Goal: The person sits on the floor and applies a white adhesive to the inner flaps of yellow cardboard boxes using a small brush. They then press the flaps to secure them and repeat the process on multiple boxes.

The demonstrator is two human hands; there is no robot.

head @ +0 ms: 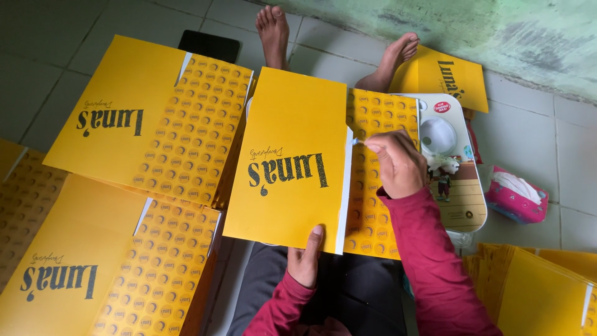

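Observation:
A flat yellow printed cardboard sheet (292, 162) lies across my lap, its plain yellow panel folded over a patterned panel (373, 180). A white strip runs down the folded panel's right edge. My left hand (306, 258) presses the sheet's near edge with the thumb on top. My right hand (398, 163) pinches the thin white strip (358, 142) at the top of that edge. Both arms wear red sleeves.
Stacks of similar yellow sheets lie at left (149, 118) and lower left (106, 261); more are stacked at lower right (535, 292). A white tray-like box (454, 180), a pink tissue pack (516, 198), a black phone (208, 45) and my bare feet (273, 31) are on the tiled floor.

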